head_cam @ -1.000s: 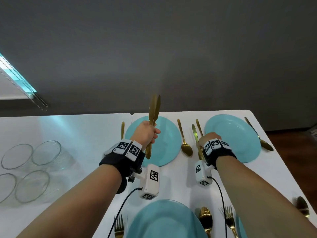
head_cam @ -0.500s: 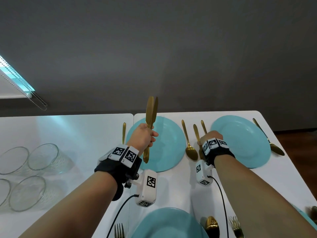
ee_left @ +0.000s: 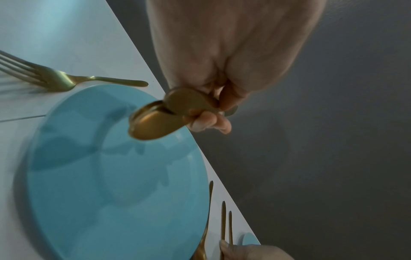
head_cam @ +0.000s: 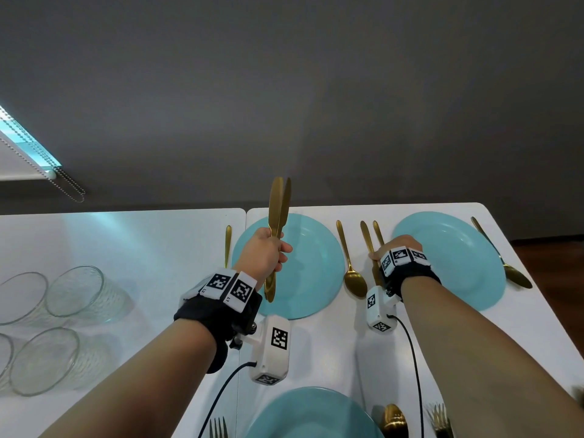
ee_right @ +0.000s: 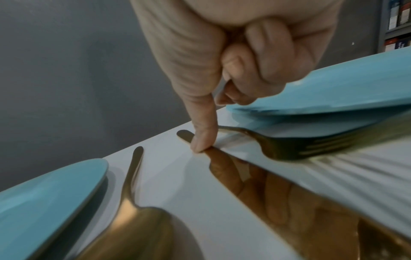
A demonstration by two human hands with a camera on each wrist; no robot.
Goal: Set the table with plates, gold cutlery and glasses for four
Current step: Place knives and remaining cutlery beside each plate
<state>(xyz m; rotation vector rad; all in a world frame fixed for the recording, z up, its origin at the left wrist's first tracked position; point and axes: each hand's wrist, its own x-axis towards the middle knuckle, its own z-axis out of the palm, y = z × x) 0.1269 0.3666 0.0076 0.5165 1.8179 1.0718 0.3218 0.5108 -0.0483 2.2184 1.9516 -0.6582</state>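
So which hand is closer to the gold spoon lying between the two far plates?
The right hand: it rests just right of the spoon, one finger pressing the knife beside it. The left hand is raised over the plate, holding two knives.

Plates (head_cam: 311,279): three in view, at 12, 1 and 6 o'clock.
Glasses (head_cam: 76,290): four, clustered at 9 o'clock, one cut off by frame edge.
Knives (head_cam: 279,210): three; two upright together over 12 o'clock plate, one flat on table between far plates.
Forks (head_cam: 228,245): four; two at far settings, two at 6 o'clock edge.
Spoons (head_cam: 351,275): three sure; dark shape at 4 o'clock edge unclear.
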